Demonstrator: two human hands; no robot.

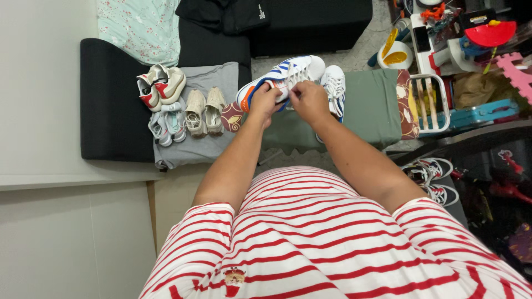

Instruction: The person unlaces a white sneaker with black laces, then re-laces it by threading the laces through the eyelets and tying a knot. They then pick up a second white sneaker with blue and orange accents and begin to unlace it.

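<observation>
The left hand (265, 101) grips the heel end of a white sneaker with blue stripes and an orange heel (282, 78), fingers curled over its collar. The right hand (309, 101) pinches the white laces at the shoe's middle, thumb and fingers closed on them. The sneaker is held tilted above a green cloth (366, 108), toe pointing away toward a black box (310, 25). Its matching second sneaker (334, 86) lies on the green cloth just beside the right hand.

To the left, a grey cloth (194, 147) over a black bench (108, 99) carries three small pairs in a cluster: red-and-cream sneakers (159, 86), pale mint-and-white sneakers (167, 124) and beige knit shoes (204, 111). A floral pale-green sheet (138, 27) lies behind them.

On the right stand a white wire rack (432, 102), a white cup with a yellow inside (396, 55), a red fan-shaped piece (490, 33) and a teal case (482, 113). Black-and-white sneakers (435, 177) sit on the floor near the right elbow.
</observation>
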